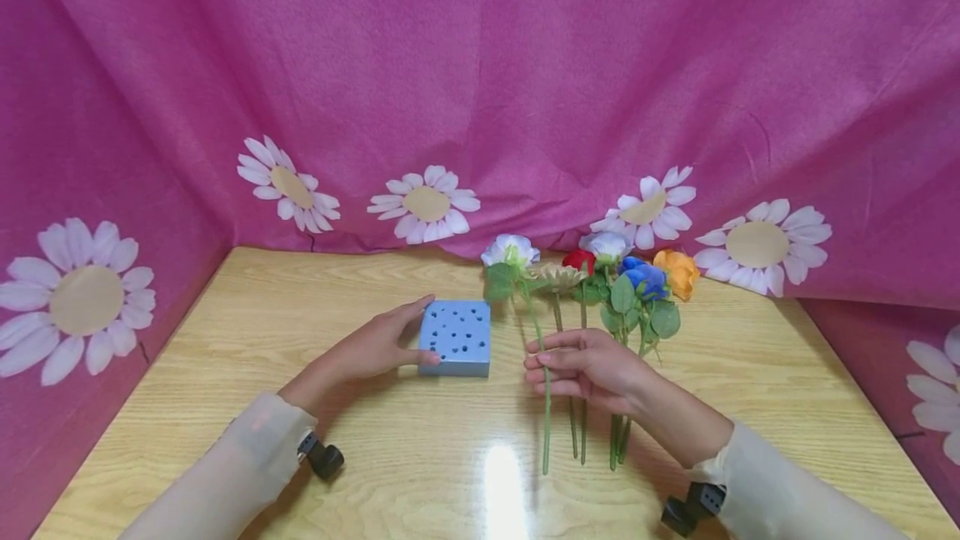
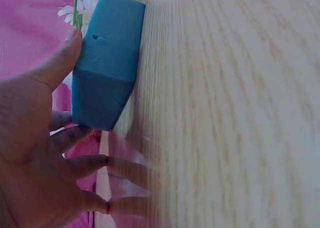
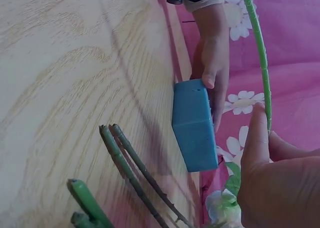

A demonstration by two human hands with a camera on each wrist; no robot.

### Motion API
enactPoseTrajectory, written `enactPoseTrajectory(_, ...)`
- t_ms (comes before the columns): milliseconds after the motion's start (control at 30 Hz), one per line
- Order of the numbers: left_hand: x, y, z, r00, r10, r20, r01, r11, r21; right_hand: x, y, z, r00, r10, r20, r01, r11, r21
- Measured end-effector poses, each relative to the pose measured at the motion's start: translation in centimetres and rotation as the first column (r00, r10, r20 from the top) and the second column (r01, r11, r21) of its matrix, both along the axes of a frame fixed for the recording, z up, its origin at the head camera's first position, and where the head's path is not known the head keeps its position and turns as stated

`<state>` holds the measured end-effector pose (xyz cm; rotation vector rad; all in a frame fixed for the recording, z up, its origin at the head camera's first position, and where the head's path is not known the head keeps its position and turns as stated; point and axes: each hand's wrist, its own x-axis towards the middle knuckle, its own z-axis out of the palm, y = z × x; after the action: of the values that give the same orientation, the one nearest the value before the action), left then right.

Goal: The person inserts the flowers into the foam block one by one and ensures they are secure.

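Observation:
A blue foam block (image 1: 454, 338) with several holes in its top lies flat on the table. My left hand (image 1: 378, 346) grips its left side, the thumb at the front edge and fingers toward the back corner; the left wrist view shows the thumb on the block's upper edge and the lower fingers spread. To the right of the block, my right hand (image 1: 592, 369) pinches the green stem of a white artificial flower (image 1: 512, 251) between thumb and fingers. The flower is held with its bloom away from me and the stem (image 3: 263, 57) end toward me, apart from the block.
Beside and beyond the right hand lie more artificial flowers: a beige one (image 1: 558, 277), a red one (image 1: 579, 261), another white one (image 1: 607, 246), a blue one (image 1: 645, 277) and an orange one (image 1: 677, 273). A pink cloth (image 1: 480, 90) with daisies surrounds the wooden table (image 1: 405, 465).

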<state>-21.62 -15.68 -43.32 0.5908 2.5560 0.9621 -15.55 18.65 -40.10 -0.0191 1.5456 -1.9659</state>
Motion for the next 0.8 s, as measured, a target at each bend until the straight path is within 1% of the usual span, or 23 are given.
enactPoseTrajectory(200, -0.3, -0.3, 0.0, 0.999, -0.051, -0.013, 0.051, 0.999, -0.008, 0.2, 0.3, 0.6, 0.999, -0.004, -0.035, 0.005, 1.000, 0.011)
enactPoseTrajectory(367, -0.5, -0.6, 0.1, 0.997, -0.078, -0.006, 0.078, 0.997, -0.009, -0.1, 0.4, 1.1, 0.998, -0.022, -0.064, 0.023, 1.000, 0.015)
enactPoseTrajectory(500, -0.5, -0.5, 0.1, 0.998, -0.066, 0.002, 0.066, 0.998, -0.001, -0.5, 0.2, 1.4, 0.996, -0.042, -0.079, 0.044, 0.999, 0.019)
enactPoseTrajectory(633, -0.5, -0.3, 0.2, 0.999, -0.049, 0.005, 0.049, 0.999, -0.001, -1.0, 0.0, 1.5, 0.993, -0.068, -0.101, 0.073, 0.996, 0.046)
enactPoseTrajectory(800, -0.5, -0.3, 0.3, 0.999, -0.036, 0.013, 0.036, 0.999, 0.001, -1.8, -0.5, 1.5, 0.987, -0.102, -0.122, 0.111, 0.992, 0.067)
